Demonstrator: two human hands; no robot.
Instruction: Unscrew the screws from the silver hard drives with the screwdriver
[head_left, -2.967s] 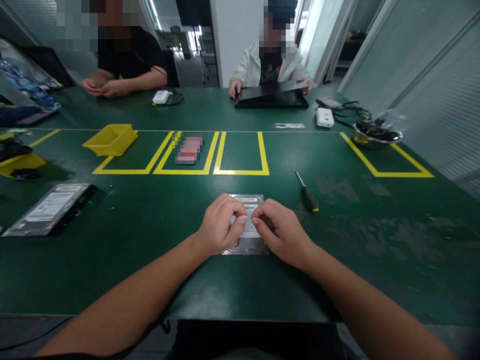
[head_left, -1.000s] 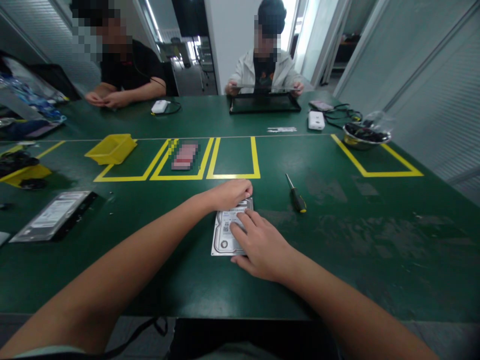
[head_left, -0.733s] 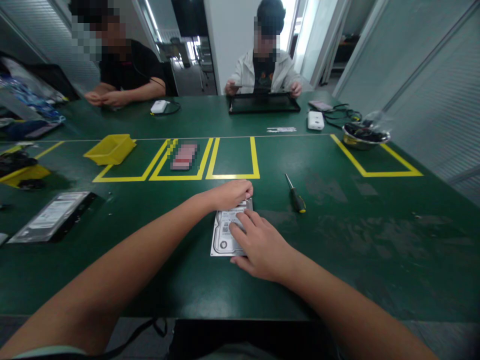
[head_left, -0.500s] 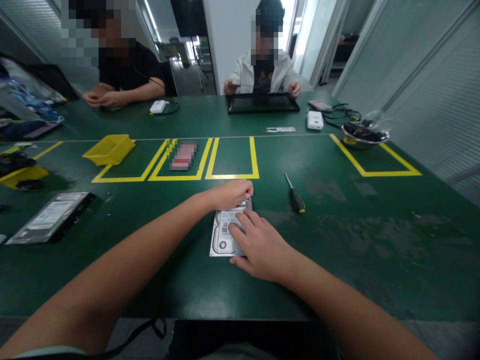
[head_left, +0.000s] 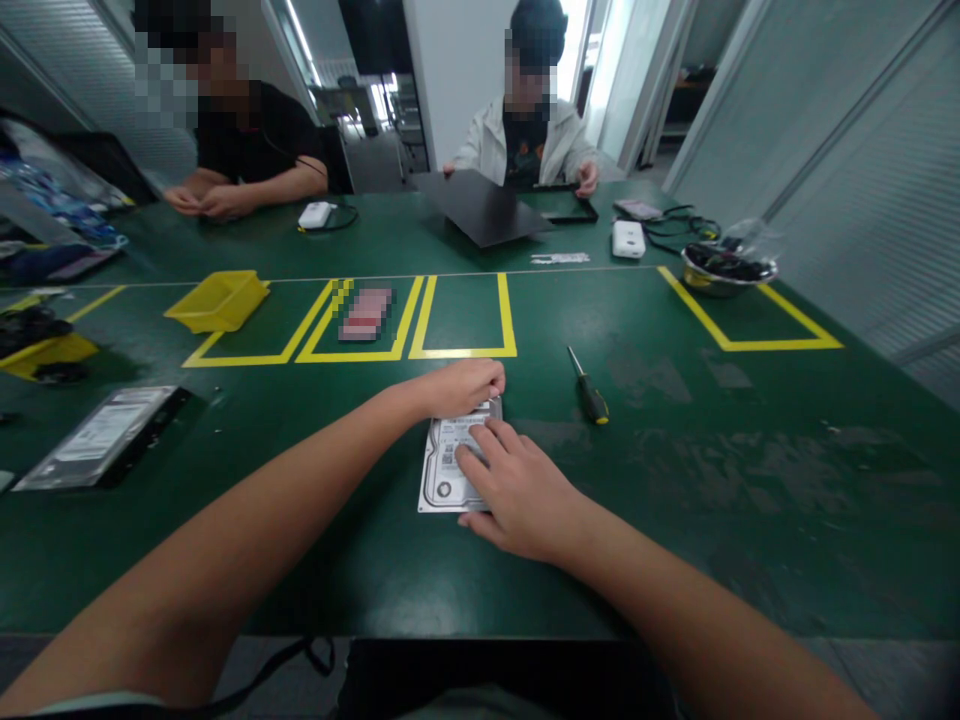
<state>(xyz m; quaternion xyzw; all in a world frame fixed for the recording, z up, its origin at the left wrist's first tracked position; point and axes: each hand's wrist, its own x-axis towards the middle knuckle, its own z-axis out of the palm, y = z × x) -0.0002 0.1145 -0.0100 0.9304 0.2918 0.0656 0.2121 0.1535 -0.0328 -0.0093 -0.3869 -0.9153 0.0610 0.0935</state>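
Note:
A silver hard drive (head_left: 444,465) with a printed white label lies flat on the green table before me. My right hand (head_left: 517,480) reaches over it from the right, fingers bent across the label and thumb at the near edge, holding it against the table. At the drive's far end is my left hand (head_left: 466,386), its fingers closed in a pinch over that edge. Whatever sits between those fingertips is hidden or too small to name. To the right rests a screwdriver (head_left: 591,395) with a black and yellow handle, touched by neither hand.
Another hard drive (head_left: 105,435) lies at left. Beyond are a yellow bin (head_left: 217,302), taped yellow outlines (head_left: 463,352), a blurred pink item (head_left: 366,314) and a metal bowl (head_left: 729,280) of dark parts. Across the table, one person handles a dark panel (head_left: 484,208); another sits at left.
Across the table, the person in the pale jacket has lifted a dark flat panel out to the left of the black frame. My own hands and the hard drive stay in place.

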